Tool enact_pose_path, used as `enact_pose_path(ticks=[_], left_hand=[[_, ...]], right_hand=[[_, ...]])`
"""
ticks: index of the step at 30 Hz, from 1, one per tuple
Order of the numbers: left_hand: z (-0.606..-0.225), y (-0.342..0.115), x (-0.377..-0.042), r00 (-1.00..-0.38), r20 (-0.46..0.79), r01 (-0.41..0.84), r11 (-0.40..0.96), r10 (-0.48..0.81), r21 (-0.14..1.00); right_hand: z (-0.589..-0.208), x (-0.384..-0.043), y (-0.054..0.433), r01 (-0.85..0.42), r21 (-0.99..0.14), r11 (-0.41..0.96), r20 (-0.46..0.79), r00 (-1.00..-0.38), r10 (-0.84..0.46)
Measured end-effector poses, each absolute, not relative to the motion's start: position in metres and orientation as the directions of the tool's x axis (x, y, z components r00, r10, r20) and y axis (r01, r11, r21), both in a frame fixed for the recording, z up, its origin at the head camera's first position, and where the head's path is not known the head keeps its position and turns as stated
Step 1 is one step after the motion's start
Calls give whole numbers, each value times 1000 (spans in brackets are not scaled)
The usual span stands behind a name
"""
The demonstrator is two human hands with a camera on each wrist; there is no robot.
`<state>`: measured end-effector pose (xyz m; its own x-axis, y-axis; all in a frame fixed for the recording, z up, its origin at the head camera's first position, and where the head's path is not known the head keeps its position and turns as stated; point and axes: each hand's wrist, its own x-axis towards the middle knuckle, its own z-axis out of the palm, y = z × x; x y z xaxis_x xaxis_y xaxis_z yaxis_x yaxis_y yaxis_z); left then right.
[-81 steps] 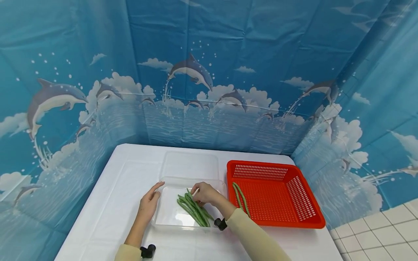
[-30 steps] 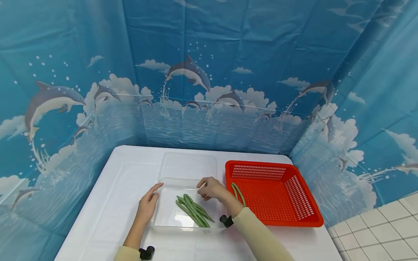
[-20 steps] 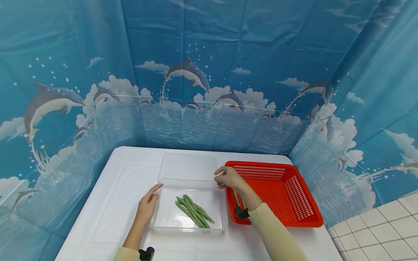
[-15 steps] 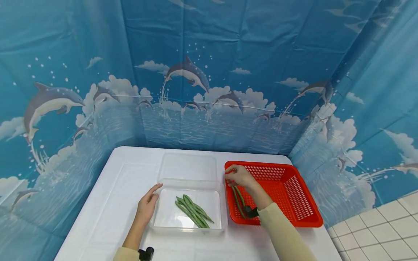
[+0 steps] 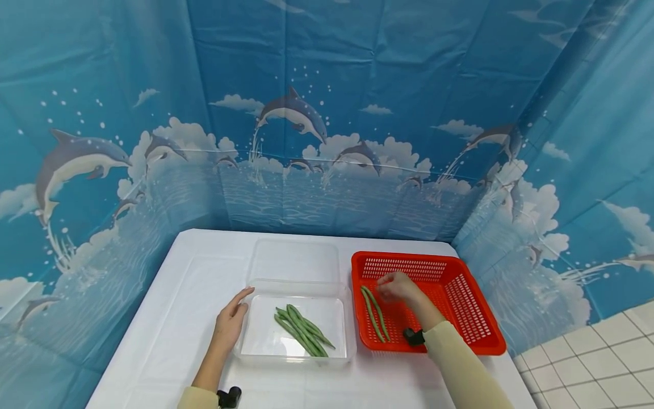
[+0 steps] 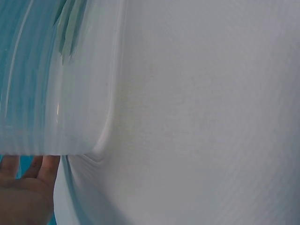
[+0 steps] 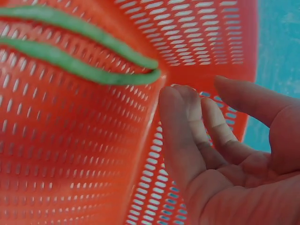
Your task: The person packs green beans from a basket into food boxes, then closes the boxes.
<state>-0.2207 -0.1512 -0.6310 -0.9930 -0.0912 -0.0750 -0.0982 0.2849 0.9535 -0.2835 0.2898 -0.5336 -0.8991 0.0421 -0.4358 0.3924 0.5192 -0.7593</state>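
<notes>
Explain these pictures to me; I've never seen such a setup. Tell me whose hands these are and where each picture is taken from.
No machine here: a person works bare-handed. The wide picture looks forward and down from the person's head; the two close ones look from the left and right wrists.

On the white table stand a clear box with green beans inside and a red basket with two more beans. A flat clear panel lies behind the box.

The left hand is at the box's left side, seemingly touching it. The right hand, in or just above the basket, holds nothing.
</notes>
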Motion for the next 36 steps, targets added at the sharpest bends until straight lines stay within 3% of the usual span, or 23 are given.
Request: enact_pose_path(ticks=[14,36], left_hand=[[-634,-152,-220,-994,-67,-87,271,-82,959],[-635,-152,-222,-993,-67,-93,285,-100,954]], right_hand=[[-555,-291,313,482,-648,589,-553,-830,71],[-584,-298,282,410,-604,683,-481,-871,98]])
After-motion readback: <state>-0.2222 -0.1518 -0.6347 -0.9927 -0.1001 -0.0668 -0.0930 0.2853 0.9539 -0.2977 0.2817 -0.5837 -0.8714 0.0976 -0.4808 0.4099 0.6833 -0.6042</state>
